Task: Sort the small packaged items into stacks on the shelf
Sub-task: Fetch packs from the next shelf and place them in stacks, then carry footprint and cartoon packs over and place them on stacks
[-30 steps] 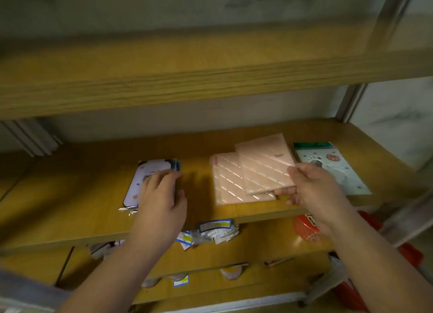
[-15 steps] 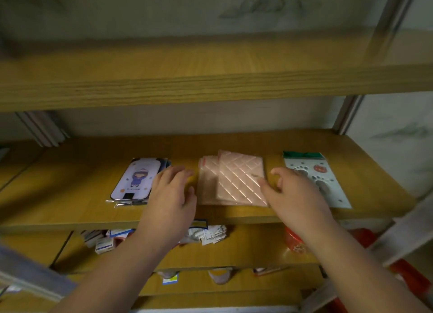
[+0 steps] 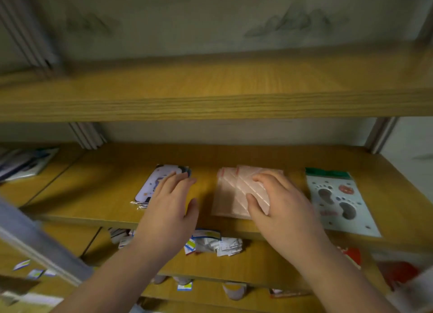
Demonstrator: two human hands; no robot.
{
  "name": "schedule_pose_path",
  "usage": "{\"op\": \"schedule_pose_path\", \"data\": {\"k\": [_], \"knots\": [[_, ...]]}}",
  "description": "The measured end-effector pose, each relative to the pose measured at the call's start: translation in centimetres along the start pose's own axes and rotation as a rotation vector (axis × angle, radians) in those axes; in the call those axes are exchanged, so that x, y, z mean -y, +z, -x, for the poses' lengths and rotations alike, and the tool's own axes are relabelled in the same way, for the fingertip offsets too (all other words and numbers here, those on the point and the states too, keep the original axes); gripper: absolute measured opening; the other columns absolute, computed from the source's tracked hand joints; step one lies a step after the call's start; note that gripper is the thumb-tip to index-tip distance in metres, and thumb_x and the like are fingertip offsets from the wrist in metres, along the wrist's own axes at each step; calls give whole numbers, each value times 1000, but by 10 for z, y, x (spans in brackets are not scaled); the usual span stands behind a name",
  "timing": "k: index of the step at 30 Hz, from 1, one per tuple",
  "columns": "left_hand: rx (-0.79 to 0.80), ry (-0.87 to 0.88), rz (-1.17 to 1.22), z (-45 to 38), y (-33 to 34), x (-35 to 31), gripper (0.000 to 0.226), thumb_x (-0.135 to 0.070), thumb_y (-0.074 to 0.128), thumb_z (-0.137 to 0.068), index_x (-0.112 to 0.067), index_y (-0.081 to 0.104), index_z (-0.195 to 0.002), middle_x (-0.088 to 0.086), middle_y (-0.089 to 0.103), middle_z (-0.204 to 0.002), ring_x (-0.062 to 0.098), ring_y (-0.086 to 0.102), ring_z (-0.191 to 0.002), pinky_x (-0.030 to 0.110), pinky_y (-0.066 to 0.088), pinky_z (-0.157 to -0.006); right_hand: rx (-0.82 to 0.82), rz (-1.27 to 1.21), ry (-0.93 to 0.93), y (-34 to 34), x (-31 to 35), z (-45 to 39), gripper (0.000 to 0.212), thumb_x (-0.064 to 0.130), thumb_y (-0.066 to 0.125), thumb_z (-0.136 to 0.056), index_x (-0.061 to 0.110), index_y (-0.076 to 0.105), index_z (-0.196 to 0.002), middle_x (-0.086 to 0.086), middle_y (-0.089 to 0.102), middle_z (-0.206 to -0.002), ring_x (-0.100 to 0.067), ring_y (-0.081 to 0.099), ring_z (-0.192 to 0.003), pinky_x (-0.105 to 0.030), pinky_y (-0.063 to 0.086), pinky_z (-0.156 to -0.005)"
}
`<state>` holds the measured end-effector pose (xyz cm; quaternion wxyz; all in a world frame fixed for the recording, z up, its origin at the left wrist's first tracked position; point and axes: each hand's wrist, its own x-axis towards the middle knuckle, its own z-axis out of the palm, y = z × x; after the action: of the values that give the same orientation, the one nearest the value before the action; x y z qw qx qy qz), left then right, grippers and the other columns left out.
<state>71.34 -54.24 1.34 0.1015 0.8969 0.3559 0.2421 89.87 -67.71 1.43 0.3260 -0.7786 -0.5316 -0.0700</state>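
Square pink packets flush under flat right hand; left hand resting flat on purple stack, holding nothing.

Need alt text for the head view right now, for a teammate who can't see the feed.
Two bare hands reach onto a wooden shelf: the right hand rests on a stack of pink quilted packets, the left hand lies flat over a purple cartoon packet. A green-topped paw-print packet lies to the right; small loose packets sit one shelf below.
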Motion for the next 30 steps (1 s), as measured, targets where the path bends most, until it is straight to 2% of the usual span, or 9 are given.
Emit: {"op": "schedule_pose_path", "data": {"k": [3,7,11,16,20,23,25,26,30], "knots": [[-14,-9,-60,8,-16,14,43,-16,66,-90,-13,58,-132,3,56,-139,20,37,-137,34,31,-112,-9,-63,-55,15,18,-10,36,36,60,-88,22,60,-121,7,61,-124,-12,55,-113,-26,44,-94],[-23,-69,-99,19,-39,41,51,-25,61,-94,-23,48,-143,-3,41,-155,17,22,-149,32,23,-116,38,-86,-97,38,49,-21,43,38,58,-89,21,58,-129,6,58,-131,-13,51,-119,-25,41,-97],[-59,-127,-114,36,-67,76,59,-30,61,-94,-20,41,-149,-4,26,-163,14,20,-150,29,26,-113,80,-91,-139,58,89,-27,44,33,63,-88,19,56,-129,4,56,-131,-15,53,-117,-29,45,-94],[-102,-166,-121,68,-106,136,63,-35,59,-95,-23,36,-152,-8,29,-162,9,19,-149,20,17,-110,84,-76,-186,87,153,-28,38,33,62,-86,21,58,-122,4,59,-126,-16,56,-110,-27,47,-85],[-148,-209,-76,103,-146,197,62,-37,58,-94,-25,38,-152,-12,29,-160,5,22,-146,18,20,-111,121,-95,-204,121,220,-26,43,38,61,-89,23,56,-130,6,58,-133,-13,52,-119,-28,45,-94],[-194,-225,-39,135,-178,249,59,-36,58,-93,-27,41,-149,-19,28,-158,-4,28,-140,15,28,-109,166,-108,-233,149,281,-28,44,41,58,-90,26,55,-132,8,56,-135,-12,52,-121,-26,40,-95],[-222,-243,-29,157,-198,285,57,-38,57,-94,-32,41,-148,-24,28,-156,-2,37,-136,21,39,-108,179,-124,-239,167,326,-27,45,42,55,-90,29,55,-132,11,55,-135,-11,52,-121,-24,39,-93],[-236,-256,-32,166,-208,304,56,-41,54,-93,-34,41,-148,-27,28,-154,-4,35,-137,24,40,-108,172,-133,-247,176,348,-26,44,43,55,-89,29,55,-131,12,55,-134,-10,52,-121,-24,39,-93],[-279,-305,-59,199,-246,378,60,-47,47,-91,-35,37,-149,-28,33,-148,-9,22,-139,21,28,-109,162,-156,-308,215,431,-16,43,46,54,-90,37,50,-132,24,50,-127,5,43,-114,-17,37,-89]]}}
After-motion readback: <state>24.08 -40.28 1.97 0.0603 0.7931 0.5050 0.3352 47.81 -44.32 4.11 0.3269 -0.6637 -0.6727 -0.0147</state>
